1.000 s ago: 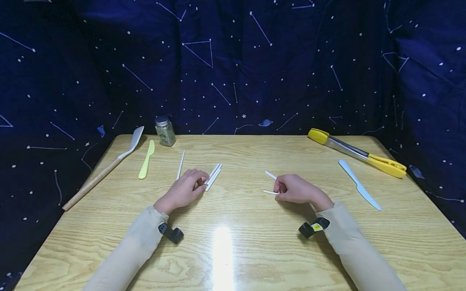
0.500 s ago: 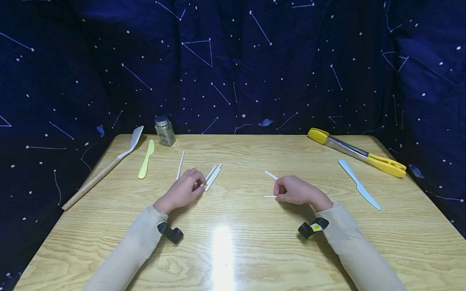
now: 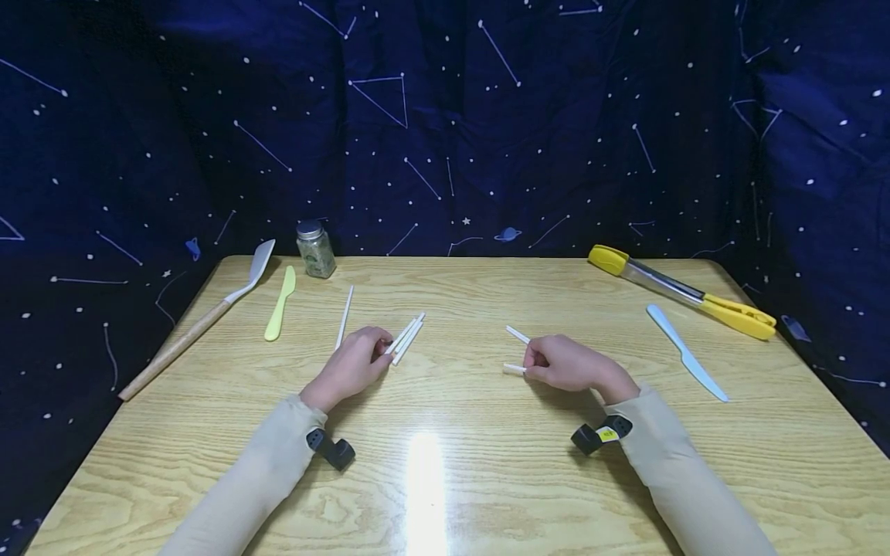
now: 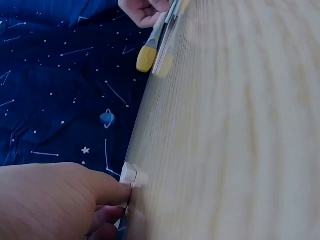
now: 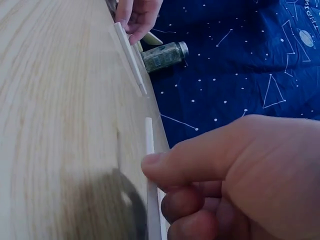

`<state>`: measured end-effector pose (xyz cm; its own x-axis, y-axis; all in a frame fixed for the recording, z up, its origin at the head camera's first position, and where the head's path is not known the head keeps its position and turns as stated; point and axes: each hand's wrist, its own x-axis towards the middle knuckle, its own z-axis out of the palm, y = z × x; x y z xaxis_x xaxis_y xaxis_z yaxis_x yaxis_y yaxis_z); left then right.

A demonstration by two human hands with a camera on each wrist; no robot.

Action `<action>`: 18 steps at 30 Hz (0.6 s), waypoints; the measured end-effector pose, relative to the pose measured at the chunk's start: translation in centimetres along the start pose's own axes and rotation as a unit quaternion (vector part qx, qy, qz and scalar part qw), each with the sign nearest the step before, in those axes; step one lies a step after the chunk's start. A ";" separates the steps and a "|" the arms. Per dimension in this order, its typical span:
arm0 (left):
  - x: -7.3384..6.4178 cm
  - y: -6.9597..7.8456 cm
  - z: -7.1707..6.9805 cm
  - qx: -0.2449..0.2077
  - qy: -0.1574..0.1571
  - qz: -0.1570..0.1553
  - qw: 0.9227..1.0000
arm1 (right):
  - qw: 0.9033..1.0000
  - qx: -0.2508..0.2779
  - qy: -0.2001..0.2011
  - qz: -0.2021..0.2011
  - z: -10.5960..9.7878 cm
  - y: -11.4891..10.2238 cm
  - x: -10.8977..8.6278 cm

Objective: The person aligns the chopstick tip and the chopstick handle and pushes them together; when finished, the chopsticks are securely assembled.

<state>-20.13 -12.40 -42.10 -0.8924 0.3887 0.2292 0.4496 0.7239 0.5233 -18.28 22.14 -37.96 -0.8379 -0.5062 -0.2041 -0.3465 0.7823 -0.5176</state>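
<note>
Several slim white sticks lie slanted together at my left hand. My left thumb and fingers pinch the near end of one white stick, close against the other sticks; in the left wrist view its end shows at the thumb tip. Behind this hand lies a separate white stick, its near end hidden. My right hand pinches a white stick between thumb and curled fingers, its tip pointing left. Another white stick pokes out beyond the right fingers, partly hidden.
Left on the wooden table are a wooden-handled turner, a yellow knife and a seasoning jar. Yellow-ended tongs and a light-blue knife lie right. A star-patterned cloth hangs behind.
The stick in my left fingers has parted from the other sticks, then come back close to them. The stick in my right hand has tilted slightly. Both hands stay nearly in place.
</note>
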 end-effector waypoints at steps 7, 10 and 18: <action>-0.1 0.0 0.2 0.006 0.026 -0.012 1.000 | 0.999 -0.006 0.028 -0.024 -0.3 -0.2 -0.1; -0.2 0.0 0.2 0.009 0.044 -0.013 0.999 | 0.999 -0.002 0.035 -0.032 -0.2 -0.1 0.0; -0.1 0.0 0.3 0.017 0.091 -0.009 0.996 | 0.998 0.015 0.060 -0.031 -0.5 -0.3 -0.2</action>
<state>-20.05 -12.27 -42.38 -0.8906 0.2688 0.3668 0.4325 0.7495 0.5011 -18.20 22.19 -37.38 -0.8601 -0.5053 -0.0702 -0.3886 0.7381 -0.5516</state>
